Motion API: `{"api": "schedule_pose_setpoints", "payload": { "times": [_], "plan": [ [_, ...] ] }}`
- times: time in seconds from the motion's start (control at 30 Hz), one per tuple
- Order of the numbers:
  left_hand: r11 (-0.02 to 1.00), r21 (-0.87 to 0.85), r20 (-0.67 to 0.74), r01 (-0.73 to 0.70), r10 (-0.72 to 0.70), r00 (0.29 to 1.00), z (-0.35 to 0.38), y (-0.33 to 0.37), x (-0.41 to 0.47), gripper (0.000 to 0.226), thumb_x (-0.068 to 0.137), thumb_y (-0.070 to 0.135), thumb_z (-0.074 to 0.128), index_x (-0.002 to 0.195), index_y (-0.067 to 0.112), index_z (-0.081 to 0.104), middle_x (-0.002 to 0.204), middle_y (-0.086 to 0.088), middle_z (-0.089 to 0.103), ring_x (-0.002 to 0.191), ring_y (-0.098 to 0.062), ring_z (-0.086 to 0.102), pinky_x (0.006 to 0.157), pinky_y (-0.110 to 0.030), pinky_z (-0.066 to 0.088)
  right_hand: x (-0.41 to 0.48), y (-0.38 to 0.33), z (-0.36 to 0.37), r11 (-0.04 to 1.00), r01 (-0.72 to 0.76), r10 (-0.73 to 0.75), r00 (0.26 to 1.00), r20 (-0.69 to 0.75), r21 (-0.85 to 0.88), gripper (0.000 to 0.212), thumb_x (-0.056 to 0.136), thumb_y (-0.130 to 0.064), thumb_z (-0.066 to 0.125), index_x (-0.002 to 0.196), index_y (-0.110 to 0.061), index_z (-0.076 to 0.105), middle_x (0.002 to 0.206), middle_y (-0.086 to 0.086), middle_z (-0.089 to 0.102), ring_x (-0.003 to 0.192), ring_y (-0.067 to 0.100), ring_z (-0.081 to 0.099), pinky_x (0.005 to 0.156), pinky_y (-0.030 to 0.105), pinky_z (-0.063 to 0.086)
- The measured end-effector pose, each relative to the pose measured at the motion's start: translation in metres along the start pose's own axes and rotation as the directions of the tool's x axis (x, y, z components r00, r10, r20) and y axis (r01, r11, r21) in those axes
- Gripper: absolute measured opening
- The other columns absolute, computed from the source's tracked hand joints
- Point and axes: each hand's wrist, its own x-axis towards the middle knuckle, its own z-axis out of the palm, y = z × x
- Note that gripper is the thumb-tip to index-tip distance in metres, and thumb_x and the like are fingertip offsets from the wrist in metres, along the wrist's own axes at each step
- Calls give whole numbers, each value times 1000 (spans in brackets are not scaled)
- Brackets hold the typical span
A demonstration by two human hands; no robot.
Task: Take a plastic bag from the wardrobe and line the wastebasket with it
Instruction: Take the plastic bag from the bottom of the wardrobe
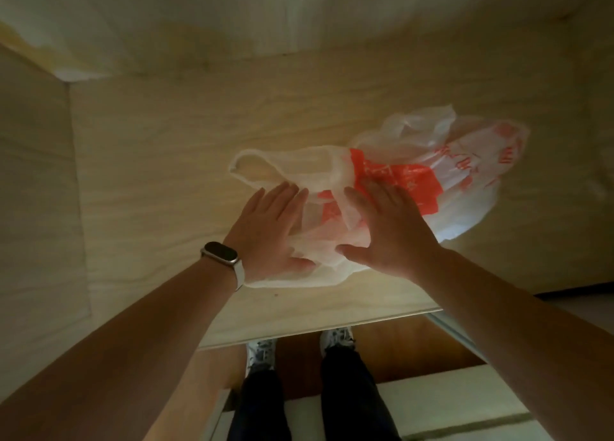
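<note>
Two hands, left hand [265,228], right hand [388,228], plastic bags [415,178]

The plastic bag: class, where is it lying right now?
In the head view, the plastic bag lies right of centre on the wardrobe shelf, under the left hand and right hand.

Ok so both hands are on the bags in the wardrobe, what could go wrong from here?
The plastic bags lie crumpled together, so both hands, left and right, might lift two at once. The thin film could also snag or tear if pulled by the loop handle. No wastebasket is in view yet.
</note>
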Motion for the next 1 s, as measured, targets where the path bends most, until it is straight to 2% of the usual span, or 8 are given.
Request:
{"api": "schedule_pose_setpoints", "payload": {
  "times": [0.2, 0.33, 0.47, 0.6, 0.7, 0.77, 0.9, 1.0],
  "plan": [
    [1000, 14, -174, -20, 23, 984, 29, -1, 2, 105, 65, 70, 67, 145, 13, 31, 137, -10, 50, 129, -32, 44, 115, -53, 26, -2, 3, 25, 998, 62, -62, 998, -7, -15, 94, 68, -68, 67, 144, -27, 30, 145, 5, 37, 136, 31, 32, 117, 51, 21],
    [1000, 21, -288, 14, -8, 958, 41, 2, 8, 101, 70, 66, 64, 145, 6, 31, 117, -11, 60, 109, -31, 51, 109, -47, 29, 1, 3, 33, 995, 93, -96, 992, -82, -41, 78, 74, -61, 64, 141, -29, 38, 139, 3, 42, 132, 29, 38, 115, 48, 25],
    [998, 59, -415, -37, 59, 908, 51, 3, 15, 65, 77, 57, 62, 122, 9, 60, 94, -10, 61, 91, -32, 53, 90, -44, 35, 6, 3, 41, 993, 112, -117, 976, -186, -36, 61, 78, -57, 58, 130, -26, 51, 132, 3, 50, 125, 29, 44, 110, 46, 30],
    [998, 12, -518, -69, 65, 853, 57, 5, 19, 37, 74, 45, 75, 98, 16, 71, 111, -11, 59, 104, -34, 52, 93, -46, 38, 8, 4, 48, 995, 100, -102, 961, -256, -22, 49, 82, -53, 58, 121, -24, 58, 127, 4, 55, 120, 31, 48, 109, 46, 31],
    [996, -45, -470, -74, 44, 881, 54, 9, 22, 30, 78, 39, 74, 95, 15, 67, 134, -16, 55, 127, -35, 46, 108, -52, 31, 8, 4, 50, 995, 97, -97, 955, -280, -16, 43, 85, -51, 57, 116, -22, 61, 125, 4, 56, 118, 30, 49, 109, 44, 30],
    [990, -135, -396, -47, -11, 918, 53, 14, 22, 27, 80, 35, 71, 94, 13, 65, 134, -11, 58, 131, -31, 46, 113, -48, 24, 7, 3, 51, 996, 88, -89, 959, -270, -18, 42, 85, -49, 57, 116, -21, 61, 124, 5, 56, 118, 31, 50, 109, 44, 31],
    [933, -360, -341, 3, -135, 930, 44, 28, 20, 26, 79, 29, 67, 96, 11, 60, 115, -6, 66, 118, -26, 55, 104, -41, 38, 7, 2, 48, 996, 84, -79, 961, -267, 10, 41, 84, -45, 57, 114, -17, 59, 121, 6, 58, 115, 32, 52, 106, 46, 35],
    [902, -430, -221, 45, -153, 963, 39, 38, 15, 56, 78, 41, 72, 123, 13, 53, 121, -1, 59, 114, -21, 53, 102, -38, 39, 7, 1, 44, 996, 77, -63, 963, -262, 42, 41, 82, -44, 57, 113, -16, 59, 119, 6, 59, 115, 31, 52, 106, 46, 36]
  ]
}}
